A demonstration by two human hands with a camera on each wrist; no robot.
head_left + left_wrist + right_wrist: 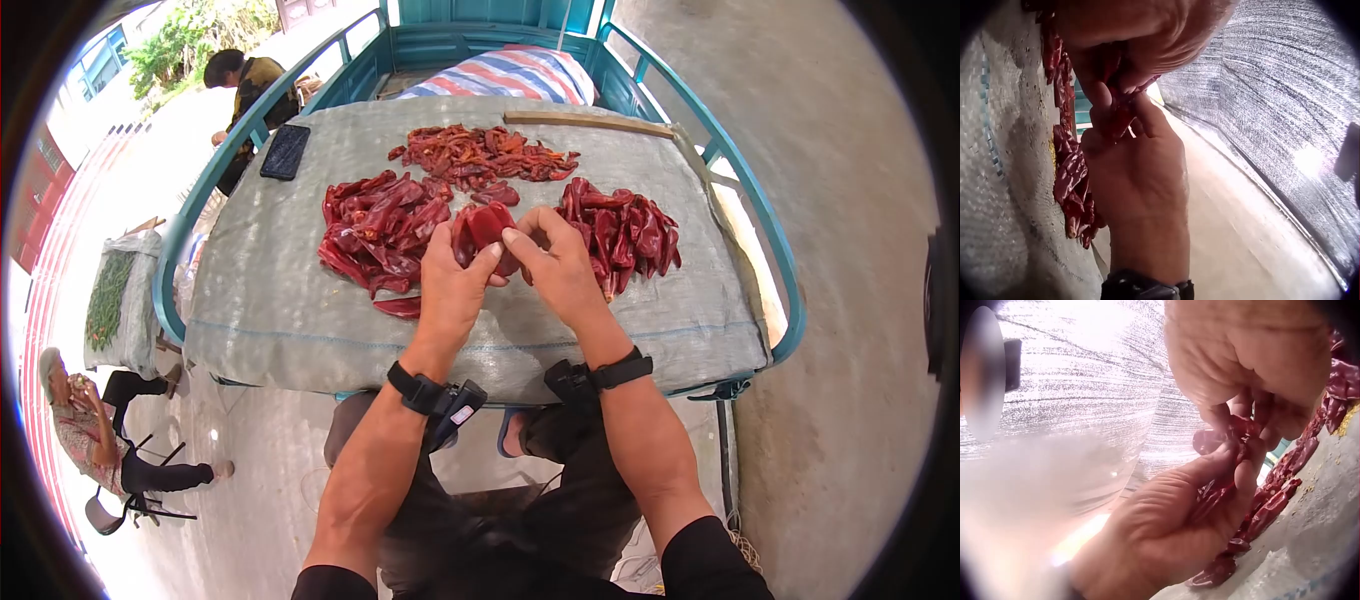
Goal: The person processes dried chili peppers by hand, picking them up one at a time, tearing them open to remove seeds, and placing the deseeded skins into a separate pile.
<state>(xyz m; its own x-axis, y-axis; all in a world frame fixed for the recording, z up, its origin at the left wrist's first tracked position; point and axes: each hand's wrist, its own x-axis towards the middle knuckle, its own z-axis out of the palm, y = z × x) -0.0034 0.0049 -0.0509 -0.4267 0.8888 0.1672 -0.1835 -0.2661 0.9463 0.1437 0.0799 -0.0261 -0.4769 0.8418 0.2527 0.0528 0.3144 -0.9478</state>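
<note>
Got a dark red pepper [485, 226] up over the gray woven sheet [262, 260], pinched in thumb and fingers of both the left hand [450, 285] and the right hand [562, 266]. Flanked by a left pile [378, 225] and a right pile [628, 240] of wrinkly peppers, with a far heap [475, 152] of flatter red bits just beyond. Further out, can spot a dark phone-like slab [285, 153] by the teal rail [165, 285], plus a wooden strip [590, 124] near the sheet's far edge
</note>
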